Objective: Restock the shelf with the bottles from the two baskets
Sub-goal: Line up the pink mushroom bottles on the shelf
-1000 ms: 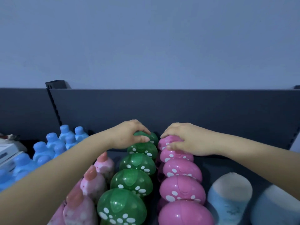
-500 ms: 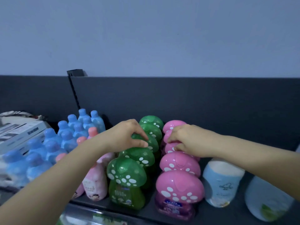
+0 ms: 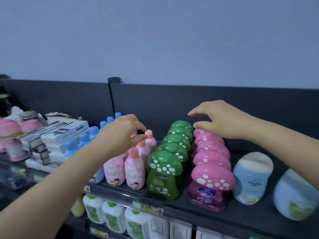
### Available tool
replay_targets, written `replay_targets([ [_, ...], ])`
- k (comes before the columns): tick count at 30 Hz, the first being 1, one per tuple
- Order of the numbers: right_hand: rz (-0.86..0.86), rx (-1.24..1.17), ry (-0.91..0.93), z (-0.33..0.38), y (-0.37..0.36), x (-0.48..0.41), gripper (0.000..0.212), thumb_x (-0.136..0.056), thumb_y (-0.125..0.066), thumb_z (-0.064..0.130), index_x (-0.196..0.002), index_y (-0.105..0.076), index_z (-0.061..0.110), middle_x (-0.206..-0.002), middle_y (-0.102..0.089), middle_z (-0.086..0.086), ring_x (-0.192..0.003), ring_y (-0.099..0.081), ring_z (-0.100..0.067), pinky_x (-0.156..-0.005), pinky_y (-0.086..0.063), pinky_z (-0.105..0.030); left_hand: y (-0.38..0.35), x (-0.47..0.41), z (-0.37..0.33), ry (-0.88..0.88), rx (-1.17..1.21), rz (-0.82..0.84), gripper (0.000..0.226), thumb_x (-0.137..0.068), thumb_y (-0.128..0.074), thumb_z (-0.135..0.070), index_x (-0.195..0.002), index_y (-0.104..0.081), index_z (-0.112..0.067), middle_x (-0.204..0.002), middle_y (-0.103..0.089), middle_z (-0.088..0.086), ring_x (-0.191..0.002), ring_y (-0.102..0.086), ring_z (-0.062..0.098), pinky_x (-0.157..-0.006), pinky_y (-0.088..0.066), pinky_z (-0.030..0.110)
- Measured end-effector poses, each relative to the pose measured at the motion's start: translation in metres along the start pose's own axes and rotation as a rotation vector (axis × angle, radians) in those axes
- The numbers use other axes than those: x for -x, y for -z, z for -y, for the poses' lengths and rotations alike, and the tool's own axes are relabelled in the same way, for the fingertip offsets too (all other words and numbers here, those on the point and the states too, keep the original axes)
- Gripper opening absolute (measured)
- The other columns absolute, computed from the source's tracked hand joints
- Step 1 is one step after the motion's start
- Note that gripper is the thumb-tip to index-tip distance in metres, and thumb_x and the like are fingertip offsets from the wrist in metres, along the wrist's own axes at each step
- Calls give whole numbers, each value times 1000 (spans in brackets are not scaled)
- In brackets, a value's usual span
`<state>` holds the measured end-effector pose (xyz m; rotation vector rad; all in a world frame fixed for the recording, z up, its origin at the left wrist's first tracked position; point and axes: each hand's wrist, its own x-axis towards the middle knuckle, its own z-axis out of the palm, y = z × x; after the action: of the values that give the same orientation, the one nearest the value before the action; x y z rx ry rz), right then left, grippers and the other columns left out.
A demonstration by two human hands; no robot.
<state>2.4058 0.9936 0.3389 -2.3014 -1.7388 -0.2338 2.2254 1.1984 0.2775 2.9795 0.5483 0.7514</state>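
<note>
On the top shelf [image 3: 241, 211], the left hand [image 3: 123, 133] closes thumb and forefinger on the coral cap [image 3: 148, 132] of a rear pink lotion bottle [image 3: 150, 141], seemingly a light pinch to square it with its file; the right hand [image 3: 224, 119], fingers spread and slack, holds nothing, its thumb at the rear cap of the pink mushroom-capped bottles [image 3: 213, 175], likely steadying that row. The green mushroom-capped bottles [image 3: 164, 165] stand at 9 o'clock of the pink file; both rows run from the front edge toward 12 o'clock, labels outward for shoppers to read. The lotion bottles sit at 9 o'clock of the green; pale blue bottles [image 3: 252, 176] stand at 3 o'clock of the pink. Neither basket is in view; stocking looks nearly done, with tidying in hand.
</note>
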Motion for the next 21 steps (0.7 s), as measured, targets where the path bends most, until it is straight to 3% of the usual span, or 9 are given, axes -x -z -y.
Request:
replay_targets([
  [3, -43, -34, 23, 46, -4, -9, 40, -89, -60, 28, -129, -56, 21, -131, -57, 8, -120, -51, -8, -97, -35, -20, 35, 53, 45, 87, -69, -98, 27, -86, -60, -45, -107, -69, -29, -106, -57, -5, -101, -55, 20, -81, -49, 40],
  [6, -51, -96, 78, 114, -20, -21, 39, -89, -61, 25, -127, -57, 20, -129, -59, 7, -118, -53, -9, -96, -37, -21, 73, 129, 92, 173, -152, -140, 28, -86, -63, -37, -110, -67, -24, -104, -61, -3, -88, -56, 20, -72, -43, 32],
  [8, -42, -143, 130, 168, -40, -29, 39, -89, -61, 22, -127, -58, 19, -128, -59, 5, -117, -54, -12, -97, -39, -23, 96, 188, 125, 262, -209, -134, 30, -86, -63, -36, -113, -66, -23, -106, -62, -3, -94, -58, 22, -72, -45, 33],
  [12, 52, -150, 261, 274, -106, -41, 41, -90, -59, 27, -131, -54, 21, -134, -55, 3, -124, -49, -15, -103, -36, -29, 130, 312, 178, 493, -289, -77, 37, -89, -60, -39, -123, -60, -25, -116, -58, -3, -104, -55, 20, -77, -49, 34],
  [15, 130, -171, 342, 350, -153, -43, 41, -91, -57, 31, -131, -51, 25, -132, -54, 2, -122, -49, -20, -99, -41, -37, 150, 398, 202, 626, -354, -49, 36, -87, -65, -36, -121, -62, -25, -114, -60, -2, -105, -56, 22, -77, -50, 35],
  [21, 318, -177, 454, 464, -215, -46, 47, -94, -52, 34, -139, -42, 25, -139, -47, 3, -127, -46, -19, -102, -40, -36, 179, 511, 237, 841, -398, 16, 35, -88, -62, -38, -121, -61, -29, -116, -59, -5, -107, -55, 22, -81, -49, 34],
])
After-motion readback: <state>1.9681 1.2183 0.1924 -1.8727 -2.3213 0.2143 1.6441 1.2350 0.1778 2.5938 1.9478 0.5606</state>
